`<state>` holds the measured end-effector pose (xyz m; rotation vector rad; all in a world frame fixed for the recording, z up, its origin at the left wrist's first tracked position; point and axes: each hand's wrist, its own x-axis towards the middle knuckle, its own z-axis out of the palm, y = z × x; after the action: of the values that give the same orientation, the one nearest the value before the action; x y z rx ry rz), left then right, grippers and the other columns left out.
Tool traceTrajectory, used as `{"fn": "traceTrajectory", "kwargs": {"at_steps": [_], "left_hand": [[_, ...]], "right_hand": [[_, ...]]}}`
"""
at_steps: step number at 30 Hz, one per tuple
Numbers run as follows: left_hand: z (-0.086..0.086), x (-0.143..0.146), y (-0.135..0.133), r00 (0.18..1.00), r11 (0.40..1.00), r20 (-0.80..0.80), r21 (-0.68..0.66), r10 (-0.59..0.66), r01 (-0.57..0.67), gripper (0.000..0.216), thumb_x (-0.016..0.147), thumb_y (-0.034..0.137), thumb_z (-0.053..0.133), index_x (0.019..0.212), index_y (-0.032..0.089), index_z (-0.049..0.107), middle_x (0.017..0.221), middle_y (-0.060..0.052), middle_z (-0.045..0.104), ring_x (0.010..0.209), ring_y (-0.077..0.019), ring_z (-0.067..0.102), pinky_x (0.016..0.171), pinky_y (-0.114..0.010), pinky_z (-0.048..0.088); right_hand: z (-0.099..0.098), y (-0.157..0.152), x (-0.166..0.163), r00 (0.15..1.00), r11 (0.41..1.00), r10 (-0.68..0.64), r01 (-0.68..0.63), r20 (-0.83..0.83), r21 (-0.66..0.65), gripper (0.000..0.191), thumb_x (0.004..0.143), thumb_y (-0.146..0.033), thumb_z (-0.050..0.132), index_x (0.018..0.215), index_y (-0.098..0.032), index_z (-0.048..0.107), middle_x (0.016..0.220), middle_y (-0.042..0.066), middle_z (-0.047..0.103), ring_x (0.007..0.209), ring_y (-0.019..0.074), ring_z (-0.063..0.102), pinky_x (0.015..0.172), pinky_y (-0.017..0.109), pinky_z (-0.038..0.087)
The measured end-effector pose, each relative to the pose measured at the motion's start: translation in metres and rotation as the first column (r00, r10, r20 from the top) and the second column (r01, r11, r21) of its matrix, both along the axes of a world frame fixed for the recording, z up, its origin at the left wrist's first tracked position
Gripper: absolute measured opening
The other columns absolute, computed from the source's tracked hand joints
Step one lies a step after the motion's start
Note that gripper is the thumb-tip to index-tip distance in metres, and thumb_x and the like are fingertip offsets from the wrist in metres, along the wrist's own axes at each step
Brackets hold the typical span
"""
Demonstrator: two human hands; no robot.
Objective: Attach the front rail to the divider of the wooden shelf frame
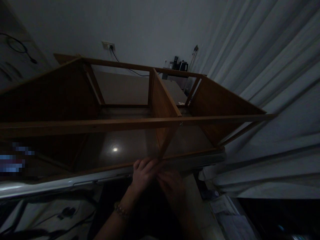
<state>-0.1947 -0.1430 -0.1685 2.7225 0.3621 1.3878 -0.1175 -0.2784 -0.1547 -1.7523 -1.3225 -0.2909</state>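
A wooden cabinet frame [120,125] with side panels and a middle divider [165,95] stands in front of me, its top open. My left hand [145,171], a beaded bracelet on its wrist, has its fingers curled over the lower front rail beside the foot of the middle post [168,141]. Just right of it and slightly lower, my right hand [173,188] is closed, fingertips drawn together near the underside of that joint. It is dark and blurred there, and whatever it pinches is hidden.
A white curtain [280,93] hangs along the right. On the far wall, a socket [108,45] has a cable plugged in. A dark kettle [183,65] stands behind the frame. Lower left are dark bars and cables; papers [225,206] lie at lower right. The room is dim.
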Motion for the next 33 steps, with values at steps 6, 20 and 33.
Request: {"fn": "traceTrajectory", "kwargs": {"at_steps": [6, 20, 33], "left_hand": [[-0.003, 0.001, 0.000, 1.000, 1.000, 0.002, 0.001, 0.014, -0.014, 0.030, 0.092, 0.033, 0.044, 0.119, 0.038, 0.057, 0.090, 0.001, 0.069, 0.088, -0.0170, 0.053, 0.081, -0.034, 0.028], [0.001, 0.000, -0.001, 0.999, 1.000, -0.038, -0.019, 0.005, -0.006, 0.028, 0.089, 0.032, 0.051, 0.114, 0.038, 0.060, 0.094, 0.001, 0.069, 0.090, -0.0177, 0.054, 0.079, -0.035, 0.030], [0.001, -0.001, -0.001, 0.999, 0.999, -0.037, -0.040, 0.002, -0.003, 0.028, 0.090, 0.033, 0.048, 0.115, 0.039, 0.059, 0.094, 0.001, 0.069, 0.089, -0.0170, 0.054, 0.079, -0.034, 0.030]], "right_hand": [[0.005, 0.000, 0.001, 0.996, 1.000, 0.000, -0.001, 0.086, 0.011, 0.016, 0.090, -0.019, 0.050, 0.098, -0.023, 0.064, 0.085, 0.002, 0.070, 0.081, 0.0150, 0.062, 0.074, 0.030, 0.052], [0.026, -0.014, 0.008, 0.981, 0.978, -0.148, 0.126, 0.123, 0.168, 0.008, 0.086, -0.020, 0.054, 0.081, -0.023, 0.059, 0.079, 0.002, 0.064, 0.077, 0.0160, 0.058, 0.072, 0.032, 0.048], [0.004, -0.009, 0.010, 0.993, 0.996, -0.084, 0.080, -0.079, -0.047, 0.019, 0.092, -0.022, 0.042, 0.084, -0.021, 0.060, 0.073, 0.002, 0.067, 0.066, 0.0136, 0.063, 0.062, 0.024, 0.051]]}}
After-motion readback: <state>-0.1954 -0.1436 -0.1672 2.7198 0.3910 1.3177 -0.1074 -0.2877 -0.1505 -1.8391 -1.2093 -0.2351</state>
